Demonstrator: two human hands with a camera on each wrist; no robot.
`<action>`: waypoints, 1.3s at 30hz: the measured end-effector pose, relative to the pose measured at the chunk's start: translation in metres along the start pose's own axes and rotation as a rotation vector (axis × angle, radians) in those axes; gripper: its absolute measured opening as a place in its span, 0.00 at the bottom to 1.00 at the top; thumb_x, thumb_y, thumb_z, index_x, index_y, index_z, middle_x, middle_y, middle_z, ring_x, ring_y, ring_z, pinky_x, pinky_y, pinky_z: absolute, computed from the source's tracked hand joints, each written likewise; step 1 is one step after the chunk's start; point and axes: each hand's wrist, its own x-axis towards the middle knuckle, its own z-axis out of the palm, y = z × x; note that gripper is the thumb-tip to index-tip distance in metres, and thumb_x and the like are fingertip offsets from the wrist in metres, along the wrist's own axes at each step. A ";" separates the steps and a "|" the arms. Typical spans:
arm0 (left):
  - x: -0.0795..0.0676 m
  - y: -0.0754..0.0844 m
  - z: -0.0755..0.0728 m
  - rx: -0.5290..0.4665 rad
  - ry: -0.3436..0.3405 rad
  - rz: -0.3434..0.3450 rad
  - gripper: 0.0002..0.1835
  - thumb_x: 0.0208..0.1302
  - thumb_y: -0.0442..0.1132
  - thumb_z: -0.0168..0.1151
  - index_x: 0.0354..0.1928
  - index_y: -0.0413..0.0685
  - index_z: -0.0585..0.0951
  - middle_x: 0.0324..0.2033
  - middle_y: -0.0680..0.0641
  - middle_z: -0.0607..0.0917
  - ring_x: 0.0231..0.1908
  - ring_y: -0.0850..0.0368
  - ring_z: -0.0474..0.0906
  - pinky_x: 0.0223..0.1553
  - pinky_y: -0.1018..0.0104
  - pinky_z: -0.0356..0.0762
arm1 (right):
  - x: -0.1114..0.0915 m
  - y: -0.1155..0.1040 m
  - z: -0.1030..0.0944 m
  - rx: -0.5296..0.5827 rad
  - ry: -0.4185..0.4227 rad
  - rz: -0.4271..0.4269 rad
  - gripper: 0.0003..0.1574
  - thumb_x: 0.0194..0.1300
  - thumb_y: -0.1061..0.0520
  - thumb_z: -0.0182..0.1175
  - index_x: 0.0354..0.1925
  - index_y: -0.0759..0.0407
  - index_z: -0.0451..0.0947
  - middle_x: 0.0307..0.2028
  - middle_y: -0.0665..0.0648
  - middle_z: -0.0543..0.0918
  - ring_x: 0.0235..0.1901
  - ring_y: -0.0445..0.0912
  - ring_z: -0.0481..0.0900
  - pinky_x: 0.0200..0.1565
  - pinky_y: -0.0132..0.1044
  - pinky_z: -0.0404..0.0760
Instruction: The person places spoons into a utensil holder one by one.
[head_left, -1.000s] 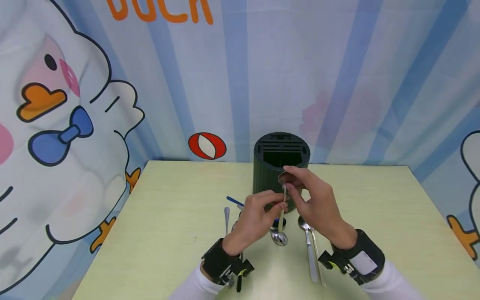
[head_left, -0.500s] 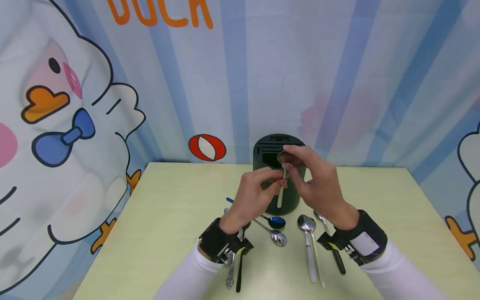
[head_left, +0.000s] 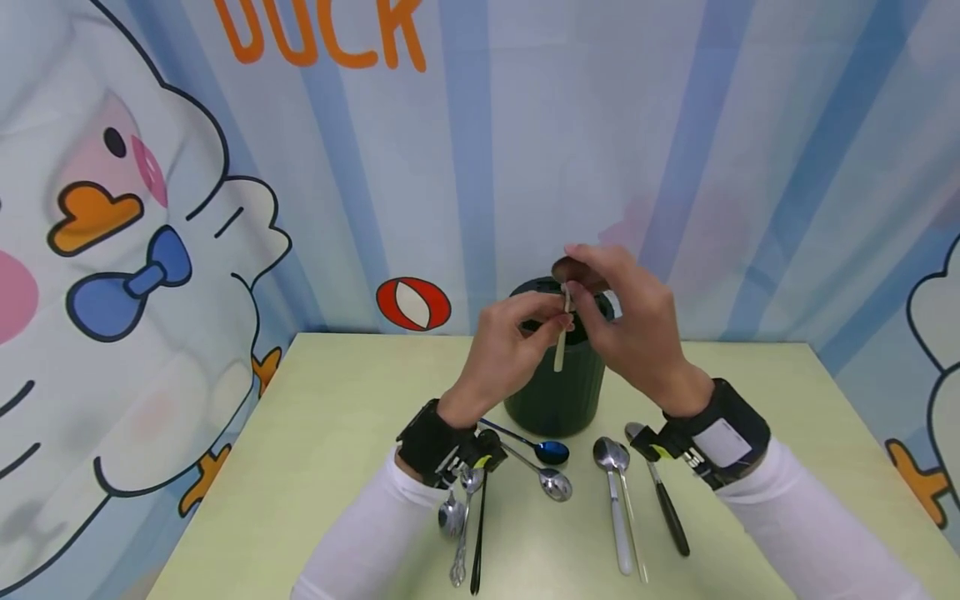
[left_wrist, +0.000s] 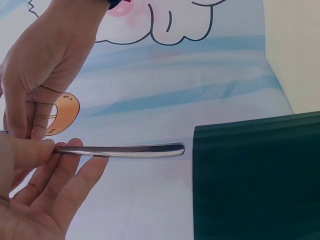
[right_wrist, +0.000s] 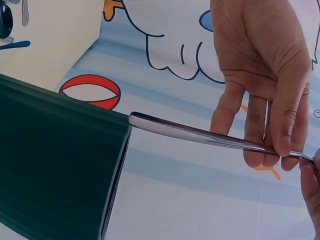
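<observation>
The left hand [head_left: 517,342] is pinching the spoon [head_left: 559,352] mid-handle; the right hand [head_left: 637,325] is gripping its bowl end. The spoon is standing near-upright, handle tip pointing down toward the holder [head_left: 558,404], left hand nearer; whether it's overhanging the rim is hard to judge.

Large orange capital letters [head_left: 303,58] stand on the pale-blue, darker-striped fabric backdrop [head_left: 540,150] at the far side, left of the middle, above the pale-yellow rectangular worktop [head_left: 360,400]. They read "DUCK", their tops cut off by the head view's upper edge.
</observation>
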 end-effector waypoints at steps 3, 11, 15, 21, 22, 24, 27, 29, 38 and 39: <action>0.001 -0.033 0.008 -0.023 0.022 0.039 0.12 0.67 0.45 0.54 0.49 0.51 0.79 0.42 0.52 0.79 0.40 0.65 0.75 0.37 0.70 0.78 | -0.001 0.012 0.004 -0.005 0.006 -0.014 0.29 0.52 0.78 0.59 0.53 0.67 0.69 0.40 0.62 0.79 0.35 0.48 0.79 0.32 0.43 0.81; 0.020 -0.013 -0.001 0.050 0.066 0.051 0.09 0.65 0.35 0.56 0.45 0.41 0.79 0.40 0.44 0.80 0.38 0.57 0.76 0.38 0.68 0.77 | 0.002 0.037 0.011 -0.014 0.019 0.012 0.26 0.58 0.73 0.57 0.55 0.63 0.69 0.43 0.59 0.79 0.38 0.45 0.78 0.35 0.41 0.81; 0.024 -0.020 -0.001 0.082 0.090 0.077 0.09 0.65 0.35 0.56 0.45 0.40 0.79 0.39 0.43 0.80 0.40 0.59 0.75 0.39 0.71 0.76 | 0.003 0.045 0.013 -0.065 0.000 0.012 0.24 0.60 0.70 0.57 0.55 0.63 0.69 0.43 0.60 0.78 0.36 0.45 0.78 0.34 0.42 0.81; 0.021 -0.063 0.009 0.070 0.082 0.036 0.13 0.68 0.48 0.52 0.48 0.51 0.78 0.42 0.52 0.79 0.43 0.66 0.73 0.41 0.71 0.76 | -0.005 0.059 0.020 -0.142 -0.032 0.032 0.19 0.62 0.68 0.56 0.52 0.62 0.70 0.40 0.61 0.77 0.32 0.47 0.78 0.31 0.43 0.81; 0.020 -0.066 0.009 0.079 0.079 0.032 0.12 0.68 0.46 0.53 0.48 0.51 0.78 0.42 0.52 0.79 0.43 0.65 0.73 0.41 0.71 0.76 | -0.007 0.061 0.021 -0.147 -0.034 0.035 0.18 0.62 0.68 0.56 0.52 0.62 0.71 0.40 0.61 0.77 0.32 0.47 0.78 0.31 0.43 0.82; 0.020 -0.060 0.008 0.113 0.071 0.018 0.10 0.67 0.41 0.54 0.46 0.47 0.79 0.41 0.49 0.79 0.43 0.63 0.74 0.42 0.71 0.75 | -0.010 0.065 0.024 -0.147 -0.036 0.049 0.17 0.61 0.69 0.56 0.50 0.61 0.71 0.39 0.60 0.78 0.31 0.47 0.78 0.30 0.44 0.82; 0.018 -0.067 0.009 0.155 0.061 0.007 0.09 0.66 0.36 0.56 0.46 0.44 0.78 0.41 0.46 0.80 0.43 0.60 0.74 0.45 0.71 0.74 | -0.016 0.070 0.028 -0.144 -0.041 0.067 0.16 0.61 0.69 0.57 0.48 0.61 0.73 0.38 0.60 0.79 0.30 0.48 0.79 0.28 0.44 0.82; 0.016 -0.071 0.010 0.174 0.046 -0.019 0.09 0.65 0.35 0.56 0.47 0.44 0.78 0.41 0.46 0.80 0.43 0.60 0.74 0.46 0.73 0.72 | -0.019 0.073 0.030 -0.147 -0.045 0.075 0.14 0.61 0.68 0.57 0.47 0.61 0.74 0.38 0.60 0.79 0.30 0.48 0.79 0.28 0.44 0.82; 0.007 -0.088 0.011 0.194 -0.001 -0.083 0.09 0.65 0.36 0.57 0.46 0.47 0.78 0.39 0.48 0.80 0.41 0.62 0.74 0.45 0.73 0.72 | -0.035 0.081 0.039 -0.155 -0.090 0.134 0.09 0.63 0.64 0.58 0.43 0.61 0.77 0.36 0.59 0.81 0.28 0.45 0.79 0.28 0.41 0.80; 0.006 -0.088 0.011 0.182 -0.003 -0.088 0.09 0.65 0.36 0.56 0.46 0.47 0.78 0.39 0.49 0.80 0.41 0.63 0.74 0.45 0.73 0.73 | -0.037 0.082 0.040 -0.152 -0.097 0.144 0.08 0.63 0.64 0.58 0.42 0.61 0.77 0.35 0.59 0.81 0.28 0.44 0.79 0.28 0.41 0.81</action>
